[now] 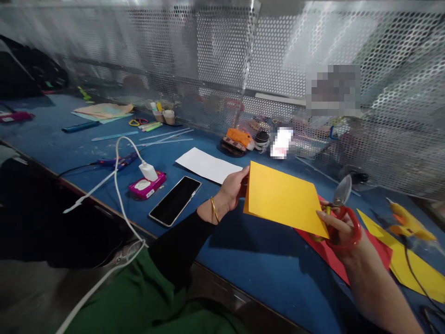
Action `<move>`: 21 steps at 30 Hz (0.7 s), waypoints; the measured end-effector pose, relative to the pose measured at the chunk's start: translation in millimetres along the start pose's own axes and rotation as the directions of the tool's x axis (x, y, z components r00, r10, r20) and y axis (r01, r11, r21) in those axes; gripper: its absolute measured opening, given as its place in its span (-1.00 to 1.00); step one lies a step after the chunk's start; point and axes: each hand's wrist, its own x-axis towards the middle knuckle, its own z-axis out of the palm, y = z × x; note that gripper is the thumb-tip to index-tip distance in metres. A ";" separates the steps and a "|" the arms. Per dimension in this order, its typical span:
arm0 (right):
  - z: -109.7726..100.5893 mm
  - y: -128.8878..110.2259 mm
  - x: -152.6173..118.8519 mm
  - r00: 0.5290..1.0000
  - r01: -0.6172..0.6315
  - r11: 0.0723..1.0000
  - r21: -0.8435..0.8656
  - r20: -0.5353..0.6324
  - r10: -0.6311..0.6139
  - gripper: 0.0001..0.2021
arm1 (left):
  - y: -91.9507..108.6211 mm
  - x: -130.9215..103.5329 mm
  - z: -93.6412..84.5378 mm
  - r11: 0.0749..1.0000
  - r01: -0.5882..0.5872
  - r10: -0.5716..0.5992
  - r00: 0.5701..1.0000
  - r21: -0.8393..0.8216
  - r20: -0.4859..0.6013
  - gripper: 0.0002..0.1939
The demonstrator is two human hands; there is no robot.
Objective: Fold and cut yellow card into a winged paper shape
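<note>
A folded yellow-orange paper [283,197] is held up above the blue table between my two hands. My left hand [233,188], with a gold bangle at the wrist, grips its left edge, the fingers partly hidden behind it. At the paper's lower right corner, my right hand [339,229] pinches it with thumb and fingers. Red-handled scissors [355,227] also hang on my right hand, their blades pointing up and away. Red paper [378,246] lies on the table beneath my right hand.
A black-screened phone [175,200], a white sheet [208,164] and a magenta socket box [148,184] with a white cable lie left. A yellow glue gun [412,222] rests on yellow paper [412,264] at right. A perforated metal screen [222,51] stands behind.
</note>
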 end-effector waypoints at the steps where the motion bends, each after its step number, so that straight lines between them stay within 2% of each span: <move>1: -0.1 0.0 0.1 0.999 -0.031 0.999 -0.006 0.018 0.031 -0.41 | 0.4 0.2 -0.3 1.000 0.016 -0.016 1.000 0.003 0.001 -0.63; 3: -0.3 0.1 0.0 0.994 -0.099 0.995 -0.019 0.048 0.100 -0.40 | 1.7 0.1 -0.7 1.000 0.030 -0.030 0.999 0.009 -0.011 -0.63; 6: -1.4 0.9 0.4 0.990 -0.134 0.990 -0.038 0.050 0.136 -0.41 | 3.3 -0.9 -0.4 0.999 0.027 -0.026 0.999 0.017 -0.044 -0.64; 13: -9.1 5.8 5.6 0.986 -0.162 0.985 -0.058 0.028 0.164 -0.39 | 3.5 -2.3 0.6 0.999 0.001 0.002 0.998 0.045 -0.062 -0.65; 21: -10.5 6.6 8.7 0.987 -0.148 0.987 -0.061 0.053 0.151 -0.43 | 5.5 -4.6 1.3 0.995 -0.043 0.049 0.997 0.091 -0.065 -0.74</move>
